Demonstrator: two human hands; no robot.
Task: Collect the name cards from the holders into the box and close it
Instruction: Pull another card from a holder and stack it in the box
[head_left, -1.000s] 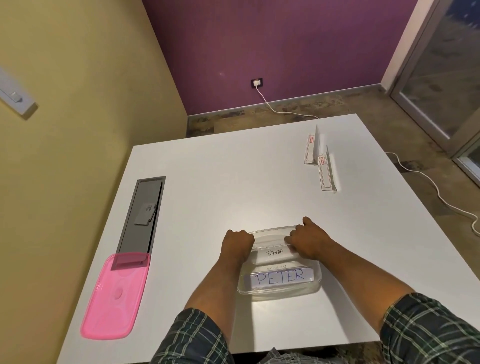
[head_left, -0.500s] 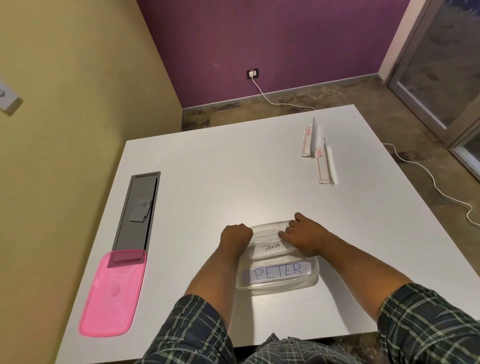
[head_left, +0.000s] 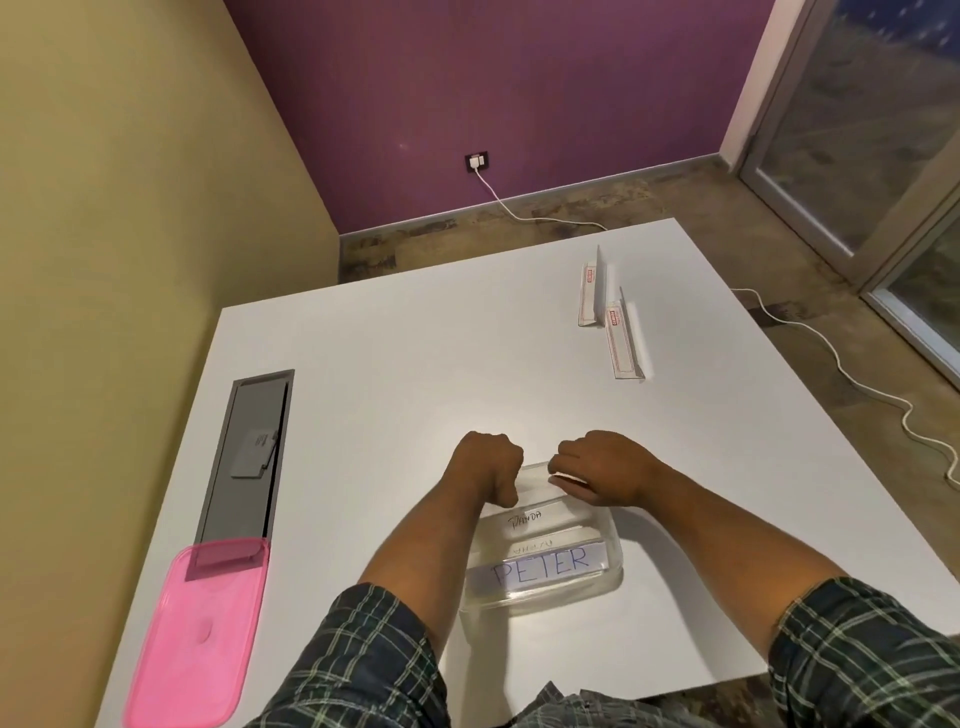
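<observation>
One clear box (head_left: 545, 582) sat under both hands, three name cards (head_left: 540, 566) inside. Left hand (head_left: 488, 470) and right hand (head_left: 602, 467) gripped a card at the far rim. Two holders (head_left: 608, 322) stood beyond the right hand; one pink lid (head_left: 192, 634) lay on the bench (head_left: 415, 364), left.

Your white worktop (head_left: 405, 374) is carrying a clear box (head_left: 545, 582) of name cards at its near edge. A pink lid (head_left: 195, 634) is lying at your near left, overlapping the end of a grey panel (head_left: 249, 452) set into the surface. Two clear card holders (head_left: 610, 319) are sitting well apart from the box, far right.
</observation>
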